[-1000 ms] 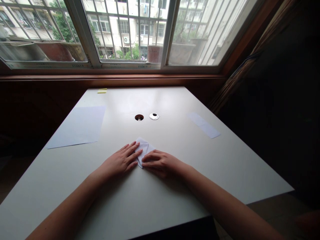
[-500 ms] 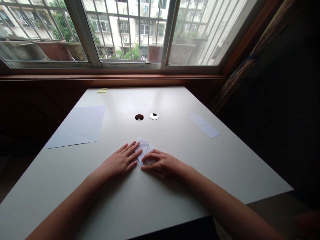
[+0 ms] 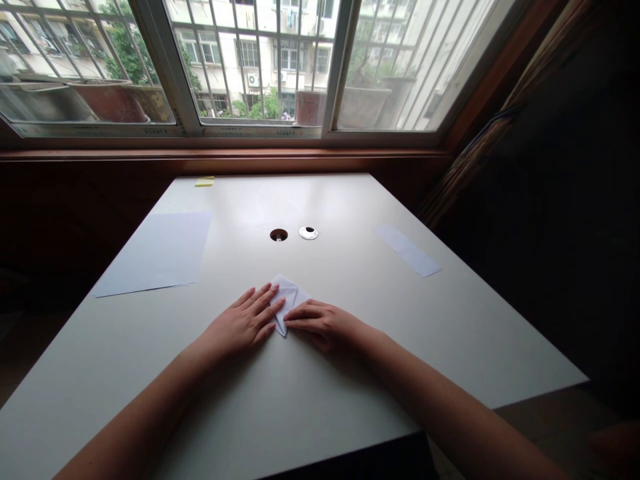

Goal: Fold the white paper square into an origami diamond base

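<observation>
Your pale grey-white rectangular surface (image 3: 300,400) carries a flat rectangular sheet of white paper (image 3: 155,253) on its left side and a small yellow sticky note (image 3: 204,181) at the far left corner. Near the middle there is a round dark cable hole (image 3: 279,235), with a round silver cap (image 3: 309,233) just beside it. A narrow strip of white paper (image 3: 407,250) lies toward the right edge. Nearest you, a small folded piece of white paper (image 3: 289,297) lies flat, with your left hand (image 3: 243,325) and right hand (image 3: 323,325) resting on it.
</observation>
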Available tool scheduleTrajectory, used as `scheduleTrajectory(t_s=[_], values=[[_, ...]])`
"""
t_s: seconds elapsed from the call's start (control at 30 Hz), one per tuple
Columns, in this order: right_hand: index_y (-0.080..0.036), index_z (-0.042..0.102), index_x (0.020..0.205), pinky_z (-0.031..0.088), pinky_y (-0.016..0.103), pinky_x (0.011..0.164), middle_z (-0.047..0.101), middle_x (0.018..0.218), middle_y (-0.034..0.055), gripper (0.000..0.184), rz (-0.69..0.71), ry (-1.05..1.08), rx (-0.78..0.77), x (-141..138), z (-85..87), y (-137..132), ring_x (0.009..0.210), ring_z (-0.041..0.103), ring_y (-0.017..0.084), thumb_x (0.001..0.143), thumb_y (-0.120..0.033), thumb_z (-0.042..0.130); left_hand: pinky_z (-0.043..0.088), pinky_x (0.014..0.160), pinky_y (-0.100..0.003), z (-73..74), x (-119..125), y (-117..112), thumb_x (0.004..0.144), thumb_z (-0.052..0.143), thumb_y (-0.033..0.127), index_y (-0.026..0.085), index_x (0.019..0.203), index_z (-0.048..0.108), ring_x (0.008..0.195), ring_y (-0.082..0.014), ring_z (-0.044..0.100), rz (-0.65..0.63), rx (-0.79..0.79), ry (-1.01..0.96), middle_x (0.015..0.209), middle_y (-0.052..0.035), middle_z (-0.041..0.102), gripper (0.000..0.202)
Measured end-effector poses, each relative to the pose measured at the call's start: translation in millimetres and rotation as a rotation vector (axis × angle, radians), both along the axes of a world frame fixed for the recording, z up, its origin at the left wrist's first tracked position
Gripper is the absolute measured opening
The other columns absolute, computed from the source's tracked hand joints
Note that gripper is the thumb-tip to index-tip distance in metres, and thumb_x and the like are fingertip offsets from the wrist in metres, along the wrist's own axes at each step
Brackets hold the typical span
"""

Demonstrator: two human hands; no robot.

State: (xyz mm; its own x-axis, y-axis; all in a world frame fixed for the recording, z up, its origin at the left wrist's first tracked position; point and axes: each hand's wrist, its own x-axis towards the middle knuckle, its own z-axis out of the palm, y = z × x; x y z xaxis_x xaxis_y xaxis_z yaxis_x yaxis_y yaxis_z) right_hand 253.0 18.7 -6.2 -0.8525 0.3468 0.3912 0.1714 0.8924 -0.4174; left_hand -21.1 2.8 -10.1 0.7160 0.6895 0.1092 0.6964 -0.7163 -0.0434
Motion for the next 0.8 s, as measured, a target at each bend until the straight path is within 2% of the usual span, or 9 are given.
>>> scheduleTrajectory(t_s=[0.17,0.43,0.67,0.8], values=[[-0.019,0.056,0.135,0.048,0.039,0.103,0.062,0.13,0.0111,0.047,-0.033,-0.018,0.027,-1.0,1.1,-2.9,0.116,0.057,0.022,0.088,-0.011,0.056,0.014,0.123,-0.04,-0.9,0.8,-1.3,0.104,0.03,0.048,0.03,0.156,0.021,0.151,-0.0231,0.018,0.012,0.013,-0.003,0.164,-0.0027,0.014,0.056],[-0.023,0.059,0.135,0.046,0.038,0.104,0.059,0.129,0.0111,0.053,-0.034,-0.129,0.092,-2.7,5.5,-3.8,0.114,0.052,0.022,0.083,-0.012,0.062,0.014,0.124,-0.039,1.0,0.2,-1.9,0.104,0.03,0.048,0.03,0.156,0.022,0.15,-0.0228,0.02,0.005,0.018,-0.015,0.163,-0.0028,0.015,0.056],[-0.023,0.058,0.136,0.046,0.038,0.106,0.059,0.128,0.011,0.055,-0.021,-0.139,0.103,-3.6,6.3,-3.9,0.116,0.051,0.022,0.081,-0.013,0.063,0.019,0.123,-0.042,-1.3,-2.5,-0.5,0.103,0.033,0.049,0.027,0.156,0.02,0.151,-0.0242,0.019,-0.02,0.001,-0.062,0.163,-0.0054,0.016,0.059],[-0.021,0.061,0.132,0.045,0.038,0.107,0.058,0.129,0.0114,0.053,-0.025,-0.148,0.096,-3.5,7.3,-4.3,0.118,0.051,0.023,0.079,-0.014,0.064,0.026,0.122,-0.044,2.8,-8.5,3.6,0.102,0.039,0.046,0.023,0.153,0.031,0.149,-0.0257,0.023,-0.076,-0.016,-0.1,0.161,-0.0078,0.026,0.057]])
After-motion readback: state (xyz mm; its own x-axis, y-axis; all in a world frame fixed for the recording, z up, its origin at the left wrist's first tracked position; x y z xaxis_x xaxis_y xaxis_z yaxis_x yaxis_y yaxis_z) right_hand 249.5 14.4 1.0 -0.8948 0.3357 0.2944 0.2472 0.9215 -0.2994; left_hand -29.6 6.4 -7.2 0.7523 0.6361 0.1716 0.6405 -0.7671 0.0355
